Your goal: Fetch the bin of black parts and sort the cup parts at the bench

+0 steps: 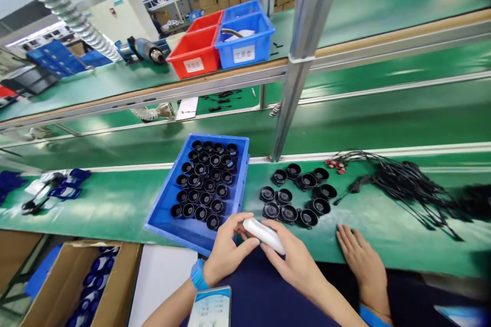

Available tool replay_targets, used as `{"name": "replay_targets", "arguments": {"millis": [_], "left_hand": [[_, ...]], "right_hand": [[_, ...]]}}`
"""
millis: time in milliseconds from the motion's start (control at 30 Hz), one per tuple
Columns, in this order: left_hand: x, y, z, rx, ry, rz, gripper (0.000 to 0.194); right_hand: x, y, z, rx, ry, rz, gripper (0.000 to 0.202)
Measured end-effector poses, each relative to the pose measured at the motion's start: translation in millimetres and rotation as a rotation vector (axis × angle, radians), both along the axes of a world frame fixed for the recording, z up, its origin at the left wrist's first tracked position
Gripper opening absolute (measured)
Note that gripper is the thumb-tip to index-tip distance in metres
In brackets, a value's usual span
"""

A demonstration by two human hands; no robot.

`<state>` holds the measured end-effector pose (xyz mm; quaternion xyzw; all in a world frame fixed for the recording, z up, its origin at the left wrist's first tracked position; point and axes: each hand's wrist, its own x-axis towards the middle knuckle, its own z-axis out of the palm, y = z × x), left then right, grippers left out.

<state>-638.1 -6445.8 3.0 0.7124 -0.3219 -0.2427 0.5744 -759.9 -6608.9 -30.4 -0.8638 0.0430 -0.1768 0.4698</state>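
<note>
A smooth white object [264,234] is held between both hands above the front edge of the green bench. My left hand [230,248], with a blue band at the wrist, grips its left end between thumb and fingers. My right hand [293,255] has fingers and thumb around its right end. Behind my left hand, a blue tray [164,204] holds rows of black round cups [205,198]. More black cups [288,213] stand loose on the bench [126,194], beyond my right hand.
Another person's hand [362,255] rests on the bench edge at right. Black cables [402,184] lie behind it. A metal post [291,76] rises at the centre, beside a shelf with red [197,53] and blue bins [245,41]. An open carton [126,276] stands lower left.
</note>
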Motion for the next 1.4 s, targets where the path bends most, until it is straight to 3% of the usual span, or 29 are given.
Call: {"name": "replay_targets", "arguments": {"millis": [133, 233, 300, 400, 567, 667, 733, 800, 867, 933, 1000, 1167, 1267, 1400], "left_hand": [[0.6, -3.5, 4.0, 0.043, 0.095, -0.014, 0.037], [-2.2, -4.1, 3.3, 0.04, 0.126, -0.018, 0.037], [-3.5, -4.8, 2.3, 0.035, 0.153, -0.034, 0.038], [-3.8, -8.7, 1.7, 0.012, 0.235, -0.073, 0.044], [-3.8, -18.9, 0.6, 0.054, 0.291, -0.044, 0.041], [-4.4, -19.4, -2.8, 0.075, 0.246, -0.061, 0.034], [-3.4, -16.8, -6.5, 0.11, 0.2, -0.072, 0.031], [0.2, -13.7, -10.1, 0.145, 0.183, -0.112, 0.029], [7.3, -13.7, -13.1, 0.159, 0.157, -0.138, 0.031], [17.7, -20.8, -16.3, 0.173, 0.058, -0.081, 0.034], [29.6, -38.0, -21.5, 0.201, -0.112, -0.05, 0.035], [59.2, -111.6, -46.6, 0.504, -0.707, -0.408, 0.05], [69.0, -145.6, -66.3, 0.7, -0.912, -0.566, 0.07], [51.6, -155.6, -99.7, 0.768, -1.014, -0.617, 0.1]], "right_hand": [[-11.8, 0.5, 10.1, 0.411, 0.227, 0.117, 0.038], [-15.2, 1.9, 10.8, 0.622, 0.271, 0.055, 0.035], [-15.6, 2.8, 8.5, 0.65, 0.274, -0.018, 0.037], [-16.2, 3.4, 4.6, 0.539, 0.251, -0.104, 0.037], [-17.8, 0.6, -2.6, 0.443, 0.226, -0.147, 0.038], [-16.8, -2.3, -13.0, 0.556, 0.257, -0.146, 0.039], [-15.2, -3.5, -22.4, 0.667, 0.288, -0.059, 0.039], [-14.5, -3.7, -32.0, 0.76, 0.322, 0.057, 0.048], [-16.5, -4.0, -40.7, 0.846, 0.351, 0.084, 0.061], [-22.3, -5.6, -48.1, 0.95, 0.36, -0.043, 0.066], [-31.1, -8.5, -54.2, 1.061, 0.325, -0.263, 0.071], [-55.2, -15.4, -62.5, 1.244, 0.189, -0.697, 0.083], [-64.6, -13.8, -64.8, 1.25, 0.171, -0.805, 0.084], [-69.1, -6.0, -74.6, 1.247, 0.208, -0.827, 0.087]]}}
